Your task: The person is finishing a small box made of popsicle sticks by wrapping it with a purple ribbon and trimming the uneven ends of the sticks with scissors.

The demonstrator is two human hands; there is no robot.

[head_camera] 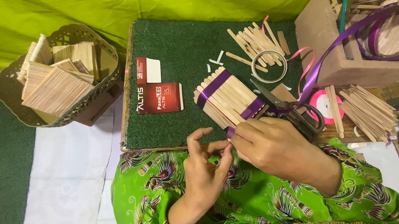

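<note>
Pinching the purple ribbon (pixel 229 132) between both hands, we work at the near edge of the stick panel (pixel 226 100). Our left hand (pixel 206 165) closes thumb and forefinger on the ribbon end, other fingers raised; our right hand (pixel 269 145) is curled over it, fingertips pressing. The panel lies on the green surface (pixel 176 43), scissors (pixel 289 109) just right of it, a red box (pixel 159 98) left.

Flat panel of pale wooden craft sticks (pixel 227 100), bound by two purple ribbon bands (pixel 212 86), lying diagonally on green turf mat, at twelve o'clock from both hands.
</note>
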